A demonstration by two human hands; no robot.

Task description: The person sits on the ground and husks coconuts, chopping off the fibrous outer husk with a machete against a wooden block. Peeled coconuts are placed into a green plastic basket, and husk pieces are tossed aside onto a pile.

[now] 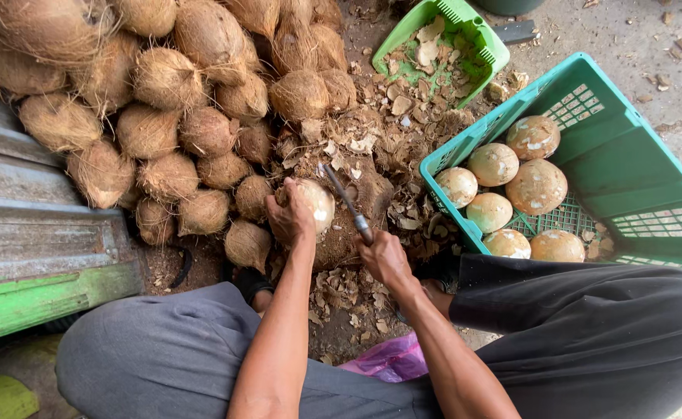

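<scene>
My left hand [289,216] grips a partly peeled coconut [317,203], pale on its bared side, holding it against a chopping stump [368,198] littered with shell chips. My right hand [384,258] is closed on the handle of a knife [347,203], whose dark blade points up and left and touches the coconut's right edge. Both forearms reach forward between my knees, which are in grey trousers.
A heap of brown husked coconuts [170,116] fills the upper left. A teal crate [635,178] at right holds several peeled pale coconuts [537,186]. A green basket [473,31] with shell scraps lies behind. Metal sheeting [31,209] at left, pink bag [391,361] below.
</scene>
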